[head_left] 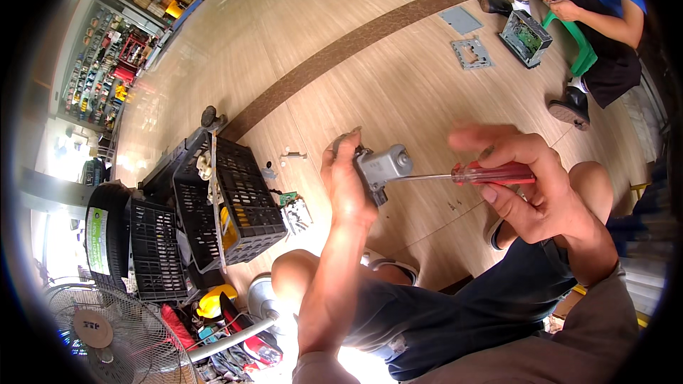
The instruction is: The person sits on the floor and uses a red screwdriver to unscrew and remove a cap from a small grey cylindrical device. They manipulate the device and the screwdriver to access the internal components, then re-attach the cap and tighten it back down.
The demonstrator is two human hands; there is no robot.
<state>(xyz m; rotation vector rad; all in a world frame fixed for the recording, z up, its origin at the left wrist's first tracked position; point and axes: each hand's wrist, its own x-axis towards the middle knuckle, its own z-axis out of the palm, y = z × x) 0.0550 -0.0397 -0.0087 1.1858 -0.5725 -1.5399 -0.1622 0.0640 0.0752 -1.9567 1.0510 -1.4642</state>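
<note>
Held up in front of me, my left hand [346, 181] grips a small grey electric motor [386, 166] with a rounded metal can and a dark housing. The palm and fingers hide part of that housing. My right hand [530, 181] has a screwdriver [491, 173] with a translucent red handle between thumb and fingers; the index finger side is smeared by motion. Its thin steel shaft runs level to the left, and the tip meets the lower side of the motor. Whether it sits in a screw is too small to tell.
Black plastic crates [242, 203] stand at the left, near a tyre [107, 235] and a fan [107, 334]. Small metal parts [293, 155] lie on the tiled floor. At the far right, a seated person [597, 14] works by an opened metal-cased device [525, 38].
</note>
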